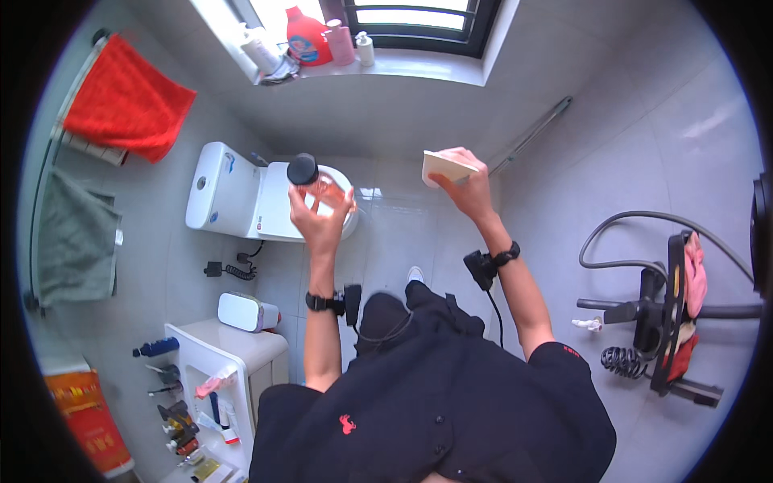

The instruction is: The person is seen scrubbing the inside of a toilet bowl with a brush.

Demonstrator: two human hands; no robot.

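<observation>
My left hand (320,227) is closed round a clear bottle (328,191) with a wide black cap and a pinkish-orange tint. The bottle is tilted, its cap toward the upper left, over the white toilet (274,203) with its lid down. Raised at about the same height, my right hand (473,189) grips a thin, pale cream, flat-faced piece (448,167) with one rounded side. Its exact kind I cannot make out. Fingers and thumb cover part of it. Both hands are in the air, well apart, and a black strapped device sits on each wrist.
Bottles, among them a red jug (306,39), line the window sill (403,68). Red (129,97) and grey (76,233) towels hang on the left wall. At lower left is a white washstand (217,338). A shower fixture with hose (660,314) projects at right; a pole (531,133) leans behind.
</observation>
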